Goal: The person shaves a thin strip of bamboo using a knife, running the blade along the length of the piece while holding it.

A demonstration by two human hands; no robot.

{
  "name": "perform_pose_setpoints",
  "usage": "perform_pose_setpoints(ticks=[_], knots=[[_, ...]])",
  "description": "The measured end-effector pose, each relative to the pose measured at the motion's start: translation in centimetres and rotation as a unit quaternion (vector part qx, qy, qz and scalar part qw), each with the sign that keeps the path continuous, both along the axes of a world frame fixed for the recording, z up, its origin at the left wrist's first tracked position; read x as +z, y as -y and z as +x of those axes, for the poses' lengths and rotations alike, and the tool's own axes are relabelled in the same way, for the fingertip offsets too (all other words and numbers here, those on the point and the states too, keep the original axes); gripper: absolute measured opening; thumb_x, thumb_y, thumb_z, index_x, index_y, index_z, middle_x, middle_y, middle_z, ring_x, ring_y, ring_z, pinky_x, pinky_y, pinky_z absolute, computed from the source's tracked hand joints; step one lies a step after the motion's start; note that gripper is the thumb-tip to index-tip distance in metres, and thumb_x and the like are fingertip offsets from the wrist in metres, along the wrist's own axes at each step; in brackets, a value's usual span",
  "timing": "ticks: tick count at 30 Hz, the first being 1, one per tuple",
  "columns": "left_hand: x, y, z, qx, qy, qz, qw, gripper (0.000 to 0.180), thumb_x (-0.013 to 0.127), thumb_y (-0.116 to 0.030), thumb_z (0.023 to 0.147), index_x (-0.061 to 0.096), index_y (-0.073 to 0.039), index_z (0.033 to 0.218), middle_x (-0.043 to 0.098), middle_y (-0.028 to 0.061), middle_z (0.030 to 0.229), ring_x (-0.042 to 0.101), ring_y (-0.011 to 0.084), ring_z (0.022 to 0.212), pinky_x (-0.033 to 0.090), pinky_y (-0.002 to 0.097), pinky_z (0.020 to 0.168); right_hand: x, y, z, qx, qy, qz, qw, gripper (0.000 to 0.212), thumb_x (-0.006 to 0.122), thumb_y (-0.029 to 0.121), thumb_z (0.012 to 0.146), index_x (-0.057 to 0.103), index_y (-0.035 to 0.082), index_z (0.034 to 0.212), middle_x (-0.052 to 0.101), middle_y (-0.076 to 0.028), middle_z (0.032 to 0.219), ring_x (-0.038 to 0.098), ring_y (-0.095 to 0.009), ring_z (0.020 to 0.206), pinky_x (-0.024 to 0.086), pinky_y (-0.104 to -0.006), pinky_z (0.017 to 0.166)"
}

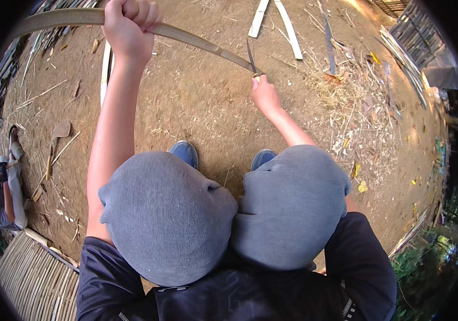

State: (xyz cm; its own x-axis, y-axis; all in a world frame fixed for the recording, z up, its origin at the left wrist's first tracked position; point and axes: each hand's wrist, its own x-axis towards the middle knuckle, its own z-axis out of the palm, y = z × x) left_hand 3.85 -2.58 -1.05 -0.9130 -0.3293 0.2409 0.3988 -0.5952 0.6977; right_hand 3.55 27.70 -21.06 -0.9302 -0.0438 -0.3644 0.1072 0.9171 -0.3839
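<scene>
Ground (pixel 197 107): bare brown dirt, littered with straw and shavings; everything below is placed relative to the strip.
Knees (pixel 229 214): two, in grey cloth, side by side, well below the strip, filling the lower middle.
Mat (pixel 31 273): woven slats, far below the strip's left end, at the lower left edge.
Strip (pixel 197 40): long curved bamboo slat, tan, running from the upper left edge down to the right, held above the ground; its right end meets the knife.
Other person (pixel 4 187): partly seen at the left edge, well below the strip's left end; grey sleeve and trouser leg only.
Slats (pixel 277 21): two pale split pieces lying in a V on the ground, just beyond the strip's right end.
Left hand (pixel 130 24): fist, fingers wrapped tight around the strip near its middle, arm stretched out.
Right hand (pixel 264 93): at the strip's right end, just below it; fingers closed around the knife handle.
Shoes (pixel 186 152): two blue toes, peeking out above the knees, below the strip.
Scoop (pixel 58 134): flat wooden spoon shape on the ground, below the strip's left part.
Knife (pixel 251 59): thin dark blade pointing up, its edge touching the strip's right end.
</scene>
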Motion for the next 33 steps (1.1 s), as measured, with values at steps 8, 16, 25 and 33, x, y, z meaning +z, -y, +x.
perform_pose_setpoints(ticks=[8, 16, 25, 33], knots=[[1.2, -1.4, 0.2, 0.077, 0.023, -0.027, 0.996, 0.053, 0.05, -0.036, 0.096, 0.022, -0.019, 0.054, 0.018, -0.0033, 0.046, 0.018, 0.0129, 0.041, 0.019, 0.0321, 0.043, 0.2, 0.0, -1.3, -0.012, 0.054, 0.038, 0.998, 0.042, 0.042, 0.033, 0.104, 0.053, -0.002, 0.124, 0.061, -0.026, 0.126, 0.058, -0.04, 0.121, 0.047, -0.0496, 0.101], [-3.2, 4.6, -2.3, -0.173, -0.079, 0.156, 0.969, 0.052, 0.05, -0.037, 0.096, 0.023, -0.019, 0.055, 0.018, -0.0032, 0.047, 0.018, 0.0133, 0.041, 0.019, 0.0321, 0.043, -0.1, -0.2, -1.3, -0.015, 0.066, 0.051, 0.996, 0.043, 0.043, 0.032, 0.104, 0.055, -0.001, 0.128, 0.061, -0.023, 0.13, 0.059, -0.038, 0.122, 0.047, -0.0485, 0.102], [2.3, -2.1, 1.7, 0.095, 0.033, -0.087, 0.991, 0.043, 0.035, -0.02, 0.098, 0.017, -0.014, 0.059, 0.015, 0.0001, 0.052, 0.014, 0.014, 0.052, 0.02, 0.0336, 0.053, -2.7, -2.5, -1.4, -0.031, 0.099, 0.047, 0.993, 0.044, 0.044, 0.031, 0.103, 0.057, -0.002, 0.128, 0.059, -0.023, 0.133, 0.057, -0.039, 0.124, 0.046, -0.049, 0.103], [1.9, -1.8, 1.1, 0.08, -0.003, -0.101, 0.992, 0.043, 0.036, -0.02, 0.097, 0.016, -0.013, 0.06, 0.015, 0.0001, 0.052, 0.014, 0.0142, 0.052, 0.021, 0.034, 0.052, -3.6, -3.4, -1.8, -0.021, 0.085, 0.08, 0.993, 0.038, 0.047, 0.023, 0.1, 0.064, -0.003, 0.123, 0.063, -0.024, 0.126, 0.061, -0.039, 0.119, 0.049, -0.0468, 0.1]])
